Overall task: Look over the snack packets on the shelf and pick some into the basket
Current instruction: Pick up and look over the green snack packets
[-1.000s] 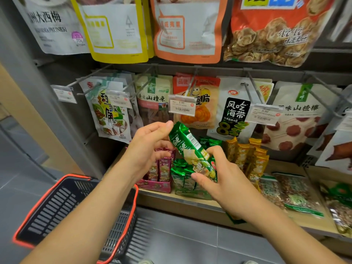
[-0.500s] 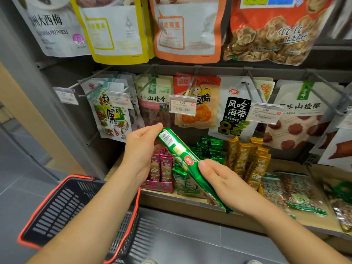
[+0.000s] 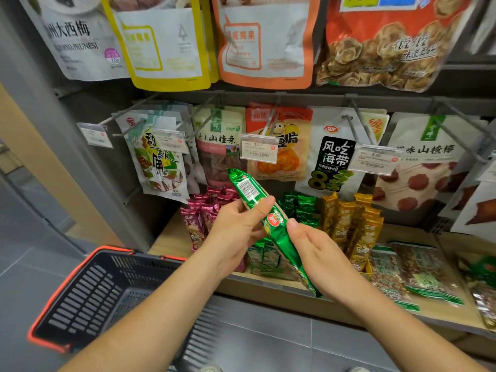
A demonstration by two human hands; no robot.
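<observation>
A long green snack packet (image 3: 279,232) is held slantwise in front of the shelf, barcode end up. My left hand (image 3: 236,232) pinches its upper part between thumb and fingers. My right hand (image 3: 314,248) grips its lower half, the thumb on the front. A black basket with an orange rim (image 3: 88,296) hangs at my lower left, below my left forearm. On the wooden shelf (image 3: 171,237) behind stand rows of pink packets (image 3: 198,218), green packets (image 3: 300,208) and gold packets (image 3: 351,224).
Hanging bags on metal hooks fill the wall above, with price tags (image 3: 259,150) jutting forward. Flat bags of nuts (image 3: 418,269) lie on the shelf at right. A grey upright post (image 3: 80,157) borders the shelf at left. Grey tiled floor lies below.
The green packet has turned from its printed face to its narrow edge with the barcode up. My left hand has moved in and taken hold of its upper part.
</observation>
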